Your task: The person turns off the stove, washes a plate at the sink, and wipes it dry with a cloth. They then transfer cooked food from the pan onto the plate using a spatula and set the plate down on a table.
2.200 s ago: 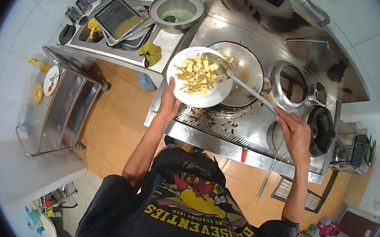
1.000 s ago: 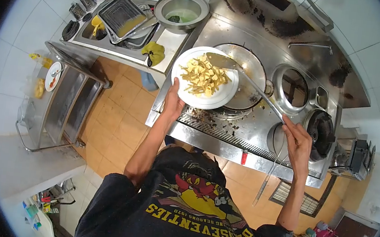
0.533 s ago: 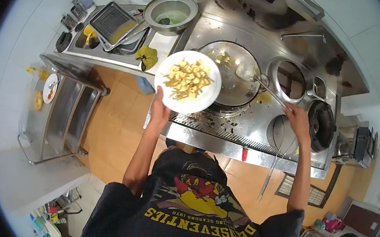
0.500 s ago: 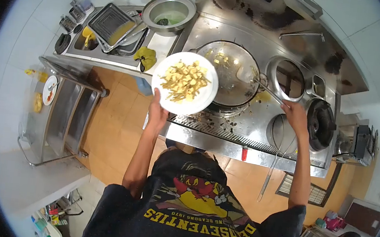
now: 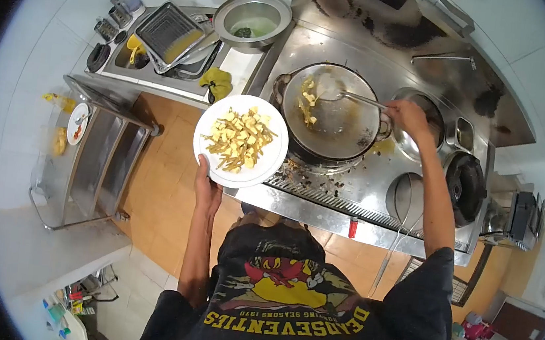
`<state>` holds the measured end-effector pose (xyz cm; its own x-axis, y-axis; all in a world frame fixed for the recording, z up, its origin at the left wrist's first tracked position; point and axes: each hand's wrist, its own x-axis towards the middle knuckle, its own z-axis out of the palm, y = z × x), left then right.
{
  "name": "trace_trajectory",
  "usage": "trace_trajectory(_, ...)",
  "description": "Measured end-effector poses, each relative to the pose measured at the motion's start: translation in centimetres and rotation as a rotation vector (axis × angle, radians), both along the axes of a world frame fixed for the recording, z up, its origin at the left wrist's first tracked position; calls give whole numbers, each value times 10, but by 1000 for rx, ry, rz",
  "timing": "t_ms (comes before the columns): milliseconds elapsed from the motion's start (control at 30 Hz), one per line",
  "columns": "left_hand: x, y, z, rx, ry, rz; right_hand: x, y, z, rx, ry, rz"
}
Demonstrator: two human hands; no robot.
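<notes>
My left hand [image 5: 208, 190] is closed on the near rim of a white plate [image 5: 210, 114], which it holds up in front of the stove. Pale cubes and green-brown bean pieces [image 5: 242, 139] lie heaped on the plate. To the right, my right hand [image 5: 409, 118] is wrapped round the handle of a metal spatula [image 5: 363, 100]. The spatula's blade is inside a large wok [image 5: 339, 137] on the burner. Some leftover food pieces [image 5: 307, 101] cling to the wok's left inner side.
A metal basin of greenish water [image 5: 252, 22] stands beside a sink with a black tray [image 5: 167, 31]. A green cloth [image 5: 216, 83] hangs at the counter edge. A wire strainer [image 5: 407, 199] and a red lighter-like object [image 5: 353, 227] lie along the stove's front.
The plate in my left hand has moved away from the wok, left and toward me. My right hand has shifted up and left, bringing the spatula toward the wok's far left side.
</notes>
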<state>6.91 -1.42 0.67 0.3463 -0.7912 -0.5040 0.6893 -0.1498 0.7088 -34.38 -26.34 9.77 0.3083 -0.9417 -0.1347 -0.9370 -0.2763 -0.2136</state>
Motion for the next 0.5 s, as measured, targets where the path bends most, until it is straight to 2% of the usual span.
trace_trajectory(67,-1,3,1,-18,11,32,-11,-9,4,65,-76,-20)
trace_trajectory(200,-1,0,-1,-58,28,40,-4,-2,-30,180,-396,-26)
trace_trajectory(233,-1,0,0,-58,27,40,3,1,-37,215,-334,-133)
trace_trajectory(367,-4,-6,5,-39,12,33,2,12,-70,233,-394,-70)
trace_trajectory(467,-4,-9,7,-32,8,18,8,32,-40,195,-188,-45)
trace_trajectory(500,-3,-10,6,-31,15,9,3,32,-38,206,-205,-58)
